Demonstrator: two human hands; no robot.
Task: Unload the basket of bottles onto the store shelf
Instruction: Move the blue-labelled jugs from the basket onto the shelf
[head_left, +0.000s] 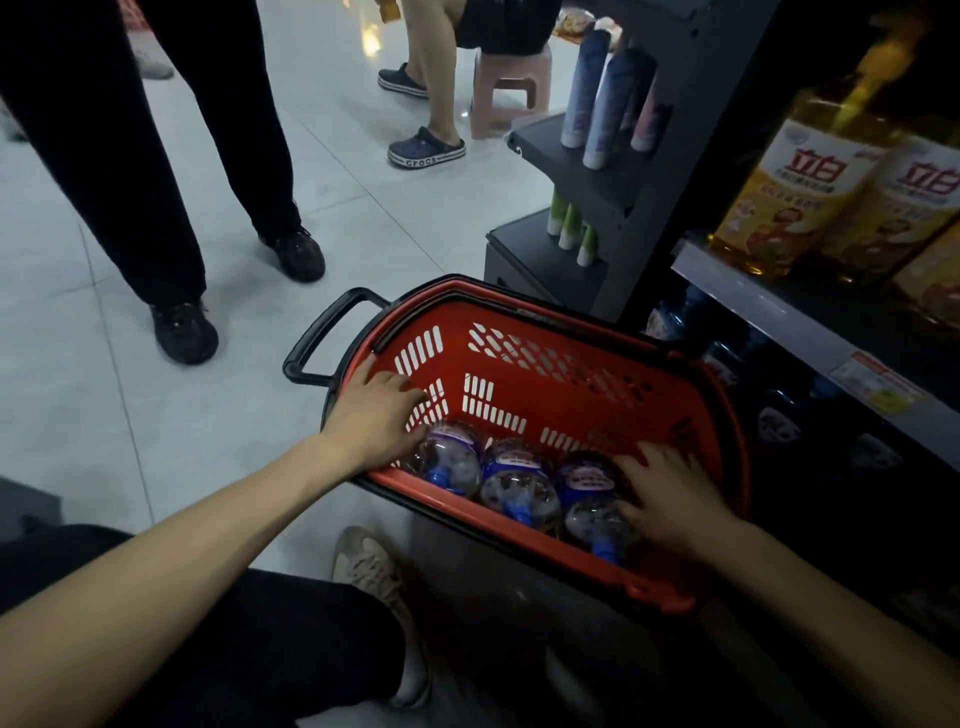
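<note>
A red basket (545, 364) with a black handle (322, 332) stands on the floor beside the store shelf (769, 306). Three clear bottles with blue caps lie side by side in its near end: left bottle (452, 462), middle bottle (519, 483), right bottle (587, 499). My left hand (376, 415) reaches over the basket's left rim, thumb on the rim and fingers against the inner wall just above the left bottle. My right hand (670, 499) lies over the right bottle, fingers spread across it and thumb curled on its near side. Similar bottles (727, 364) stand in the dark under the shelf board.
Yellow detergent bottles (810, 192) fill the upper shelf at right. A grey end rack (582, 171) holds tall tubes behind the basket. A person in black trousers (171, 197) stands at left, another sits on a pink stool (511, 88). My shoe (369, 566) is by the basket.
</note>
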